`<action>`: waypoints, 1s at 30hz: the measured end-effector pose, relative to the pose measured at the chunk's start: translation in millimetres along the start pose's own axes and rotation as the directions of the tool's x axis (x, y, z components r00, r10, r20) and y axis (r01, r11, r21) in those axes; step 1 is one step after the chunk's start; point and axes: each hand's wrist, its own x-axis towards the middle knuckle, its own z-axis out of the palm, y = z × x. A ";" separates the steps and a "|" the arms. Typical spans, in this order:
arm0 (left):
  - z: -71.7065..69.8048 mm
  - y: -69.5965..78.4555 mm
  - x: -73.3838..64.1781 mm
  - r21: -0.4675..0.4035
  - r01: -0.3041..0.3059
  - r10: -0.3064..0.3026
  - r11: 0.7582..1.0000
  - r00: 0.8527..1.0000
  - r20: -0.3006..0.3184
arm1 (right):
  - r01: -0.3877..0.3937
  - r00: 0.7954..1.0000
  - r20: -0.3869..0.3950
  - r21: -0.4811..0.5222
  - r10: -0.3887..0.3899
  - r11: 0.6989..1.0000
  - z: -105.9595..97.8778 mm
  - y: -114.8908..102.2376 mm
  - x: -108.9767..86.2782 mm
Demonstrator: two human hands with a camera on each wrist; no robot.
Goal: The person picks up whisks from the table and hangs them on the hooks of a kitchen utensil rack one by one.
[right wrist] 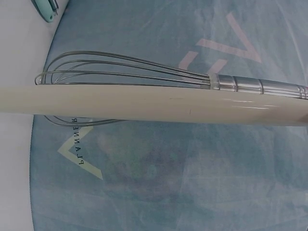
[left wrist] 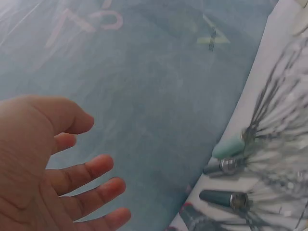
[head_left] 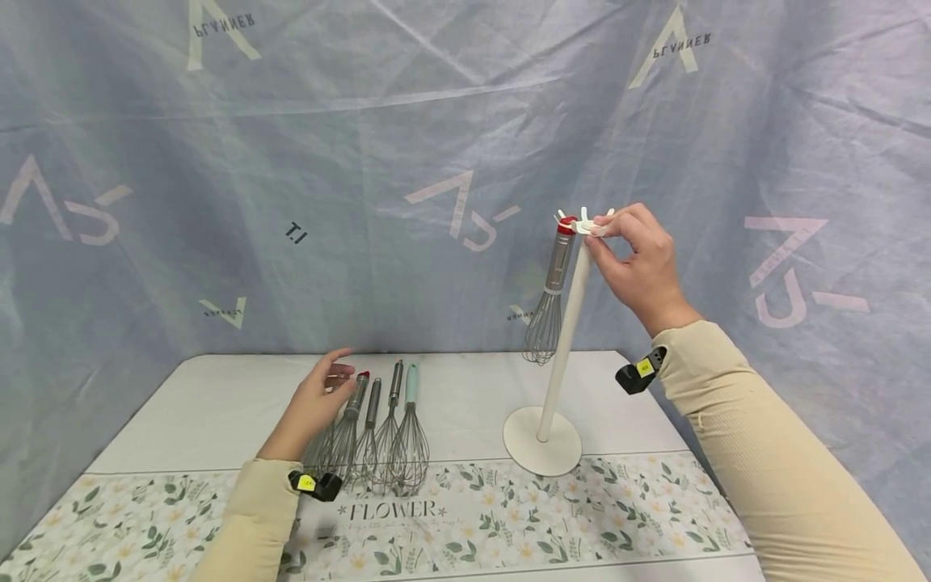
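One red-tipped steel whisk (head_left: 558, 267) hangs, partly hidden behind the white stand (head_left: 566, 339) in the right wrist view; right grip (head_left: 642, 263) pinches the stand's top; left grip (head_left: 314, 408) is loosely spread.

On my feed I see a white surface (head_left: 465, 404), flower-printed on its near part, bearing silvery wire whisks (head_left: 373, 404) side by side at left and a white round-based pole stand (head_left: 564, 339) at right.

A cream stand pole (right wrist: 159, 105) is crossing the view, partly hiding a metal whisk (right wrist: 240, 84). Blue-grey cloth (right wrist: 192, 178) is hanging behind them, and a mint-green handle (right wrist: 44, 8) is showing at top left.
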 end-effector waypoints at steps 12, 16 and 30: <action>-5.5 -39.1 -8.9 -0.062 0.064 -0.067 0.996 0.997 -0.047 | -0.002 1.000 -0.021 0.026 0.002 1.000 3.1 -2.6 1.3; -6.6 -45.4 -7.7 -0.054 0.115 -0.118 0.992 0.992 -0.046 | -0.006 1.000 -0.023 0.022 0.006 1.000 2.5 -1.7 0.4; -3.0 -73.3 -0.7 0.001 0.284 -0.284 0.959 0.958 0.024 | -0.018 1.000 0.006 -0.009 0.018 1.000 1.4 -1.7 -0.9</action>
